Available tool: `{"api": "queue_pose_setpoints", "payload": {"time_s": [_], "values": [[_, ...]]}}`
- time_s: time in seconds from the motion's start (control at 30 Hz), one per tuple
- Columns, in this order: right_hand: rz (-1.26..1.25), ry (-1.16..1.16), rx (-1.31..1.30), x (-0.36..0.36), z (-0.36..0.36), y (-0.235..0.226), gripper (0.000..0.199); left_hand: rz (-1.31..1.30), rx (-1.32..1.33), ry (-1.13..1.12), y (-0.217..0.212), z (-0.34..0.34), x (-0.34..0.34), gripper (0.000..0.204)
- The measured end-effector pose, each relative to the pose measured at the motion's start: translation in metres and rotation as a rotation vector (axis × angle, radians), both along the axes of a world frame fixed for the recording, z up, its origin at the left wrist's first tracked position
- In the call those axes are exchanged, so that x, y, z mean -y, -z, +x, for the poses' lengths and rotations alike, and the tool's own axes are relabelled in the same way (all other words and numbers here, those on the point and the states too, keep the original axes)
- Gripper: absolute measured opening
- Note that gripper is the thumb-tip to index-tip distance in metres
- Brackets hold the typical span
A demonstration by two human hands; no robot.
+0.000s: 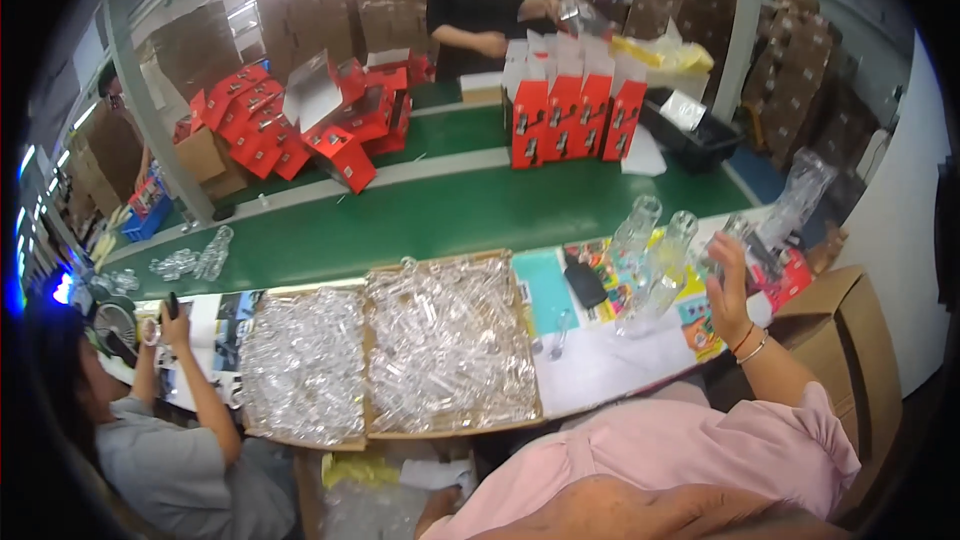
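My right hand (730, 285) is raised at the right end of the table, fingers stretched out and apart. Close beside it stand clear glass vessels (672, 240) with flared necks, one of them leaning. Part of another glass (737, 227) shows just behind the fingertips. Down at the lower edge, my left hand (437, 512) reaches beside a box holding clear plastic bags (370, 510); its fingers are hidden. Left of the vessels lie a flat black piece (585, 282) and a small glass stem (560, 335) on white paper (600, 370).
Two cardboard trays hold many small glass tubes (455, 340) (305, 365). Beyond runs a green conveyor (440, 210) with red boxes (560, 120) and a black bin (690, 140). A co-worker (170, 440) sits at left; another person (475, 10) stands opposite. A carton (840, 340) stands at right.
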State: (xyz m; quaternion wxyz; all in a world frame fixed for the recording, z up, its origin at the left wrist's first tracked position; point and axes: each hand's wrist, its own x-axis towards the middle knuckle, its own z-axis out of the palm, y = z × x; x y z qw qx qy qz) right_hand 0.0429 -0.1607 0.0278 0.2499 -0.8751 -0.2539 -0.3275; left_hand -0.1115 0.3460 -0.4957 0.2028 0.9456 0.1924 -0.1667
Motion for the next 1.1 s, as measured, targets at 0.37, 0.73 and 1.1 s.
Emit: {"api": "queue_pose_setpoints", "payload": {"time_s": [0.37,0.73,1.1], "values": [[0.198,0.017,0.114,-0.001,0.008,0.025,0.051,0.181,-0.333,0.211,-0.115,-0.076,-0.070,0.050],[0.343,-0.110,-0.117,-0.009,0.025,0.070,0.076,0.263,-0.351,-0.035,-0.274,-0.087,0.028,0.034],[0.492,-0.368,-0.380,-0.019,0.031,0.075,0.077,0.009,1.167,-0.079,-0.434,-0.030,0.174,0.028]]}}
